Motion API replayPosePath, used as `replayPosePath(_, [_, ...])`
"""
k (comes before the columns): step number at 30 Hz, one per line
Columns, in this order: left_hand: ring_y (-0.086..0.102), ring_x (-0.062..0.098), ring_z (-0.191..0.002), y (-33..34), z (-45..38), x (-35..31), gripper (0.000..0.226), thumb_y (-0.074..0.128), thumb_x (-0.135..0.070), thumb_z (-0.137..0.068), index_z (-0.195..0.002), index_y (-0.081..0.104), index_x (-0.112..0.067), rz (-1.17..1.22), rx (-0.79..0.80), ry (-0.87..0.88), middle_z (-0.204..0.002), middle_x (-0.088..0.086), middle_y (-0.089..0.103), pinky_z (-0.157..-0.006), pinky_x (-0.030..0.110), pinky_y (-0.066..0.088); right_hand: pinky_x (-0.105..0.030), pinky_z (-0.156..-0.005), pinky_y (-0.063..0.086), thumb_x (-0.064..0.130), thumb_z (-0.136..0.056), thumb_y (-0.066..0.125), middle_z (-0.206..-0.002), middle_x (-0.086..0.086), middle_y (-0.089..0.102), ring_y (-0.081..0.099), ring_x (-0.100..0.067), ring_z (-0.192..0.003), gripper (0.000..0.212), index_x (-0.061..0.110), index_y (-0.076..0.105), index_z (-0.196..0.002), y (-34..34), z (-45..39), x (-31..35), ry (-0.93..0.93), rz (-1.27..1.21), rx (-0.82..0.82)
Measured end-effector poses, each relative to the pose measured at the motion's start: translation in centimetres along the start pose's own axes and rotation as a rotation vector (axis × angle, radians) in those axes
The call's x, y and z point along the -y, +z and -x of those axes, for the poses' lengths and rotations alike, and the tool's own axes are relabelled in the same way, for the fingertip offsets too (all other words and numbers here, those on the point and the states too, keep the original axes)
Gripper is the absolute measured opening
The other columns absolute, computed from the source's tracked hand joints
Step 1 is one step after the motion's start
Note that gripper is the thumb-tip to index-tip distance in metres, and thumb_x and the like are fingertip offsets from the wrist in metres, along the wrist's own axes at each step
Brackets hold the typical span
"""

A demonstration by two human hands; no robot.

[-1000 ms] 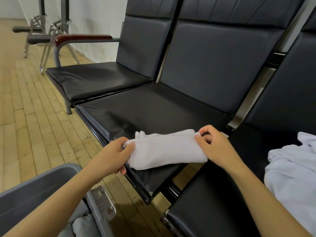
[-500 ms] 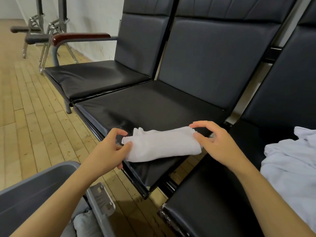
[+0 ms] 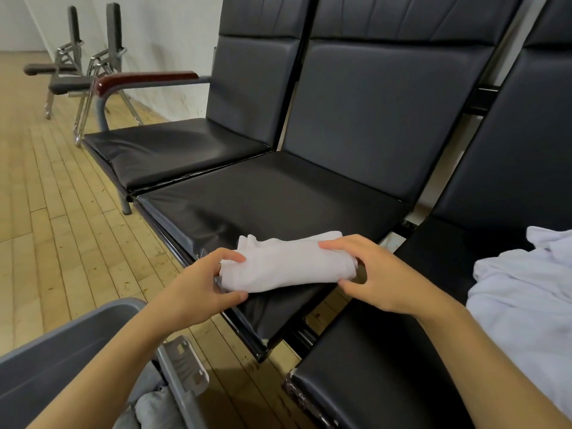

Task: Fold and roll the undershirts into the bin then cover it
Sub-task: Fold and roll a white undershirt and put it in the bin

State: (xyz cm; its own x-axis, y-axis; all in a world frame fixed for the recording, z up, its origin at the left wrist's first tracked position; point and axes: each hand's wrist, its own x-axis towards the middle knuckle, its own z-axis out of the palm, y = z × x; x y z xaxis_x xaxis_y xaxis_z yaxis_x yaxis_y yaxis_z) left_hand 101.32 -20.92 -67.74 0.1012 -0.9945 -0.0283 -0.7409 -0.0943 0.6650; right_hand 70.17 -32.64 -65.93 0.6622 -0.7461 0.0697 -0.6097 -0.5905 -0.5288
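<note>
- The rolled undershirt (image 3: 288, 263) lies along the front edge of the middle seat (image 3: 278, 196), its left end loose and ruffled.
- Left hand (image 3: 198, 284) pinches that left end between thumb and curled fingers; right hand (image 3: 376, 278) curls round the right end, thumb beneath.
- Keep both ends squeezed evenly so the roll stays tight, and lift it level.
- The bin (image 3: 62, 345) stands at lower left, beside the seat's front corner; carry it there.
- More shirts (image 3: 523, 298) wait on the right seat.

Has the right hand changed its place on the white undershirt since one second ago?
Yes. The right hand has spread over the right end of the rolled undershirt, fingers on top, thumb near the seat's front edge.
</note>
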Motion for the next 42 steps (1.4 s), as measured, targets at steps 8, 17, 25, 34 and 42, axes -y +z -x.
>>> replayPosePath(8, [0.064,0.009,-0.087,0.3,-0.3,0.0,0.029,0.067,-0.026,-0.098,-0.119,0.059,-0.044,-0.041,-0.114,0.068,-0.11,-0.016,0.061,-0.074,0.016,0.051,-0.005,-0.086,0.041,0.02,-0.1,0.061,-0.117,0.029,0.057,0.051,0.009,-0.112,0.039,0.043,0.062,-0.132,0.6,-0.2,0.4,-0.032,0.019,-0.189])
replayPosePath(17, [0.077,0.024,-0.07,0.4,0.3,-1.4,0.017,0.052,-0.03,-0.105,-0.119,0.062,-0.028,0.411,-0.108,0.027,-0.109,-0.002,0.07,-0.053,0.027,0.057,-0.009,-0.081,0.051,0.036,-0.106,0.05,-0.114,0.022,0.062,0.056,0.012,-0.109,0.018,0.036,0.054,-0.124,0.9,-0.3,0.7,0.051,-0.207,-0.325])
replayPosePath(25, [0.059,0.008,-0.045,1.4,-1.2,-1.1,0.026,0.05,-0.043,-0.104,-0.121,0.054,-0.023,0.187,-0.173,-0.104,-0.08,-0.001,0.072,-0.047,0.019,0.046,-0.023,-0.069,0.052,0.043,-0.106,0.049,-0.1,0.01,0.063,0.064,-0.007,-0.095,0.023,0.037,0.049,-0.128,1.6,-0.8,0.1,0.177,-0.206,-0.386])
replayPosePath(34, [0.071,0.014,-0.057,1.4,-1.1,-1.3,0.066,0.061,-0.068,-0.086,-0.137,0.027,-0.043,0.105,-0.136,-0.036,-0.105,-0.009,0.065,-0.061,0.033,0.063,-0.014,-0.079,0.042,0.055,-0.103,0.044,-0.123,0.015,0.058,0.056,-0.005,-0.113,0.038,0.041,0.053,-0.137,1.5,-0.7,0.0,0.192,-0.134,-0.267])
replayPosePath(42, [0.06,0.005,-0.11,0.7,-1.6,-0.4,0.078,0.074,-0.068,-0.078,-0.145,0.043,-0.04,-0.106,0.013,0.074,-0.124,-0.022,0.059,-0.089,0.023,0.052,-0.04,-0.114,0.034,0.069,-0.073,0.078,-0.145,0.027,0.018,0.026,-0.002,-0.132,0.086,0.041,0.037,-0.142,0.7,0.1,0.5,0.091,0.142,-0.011])
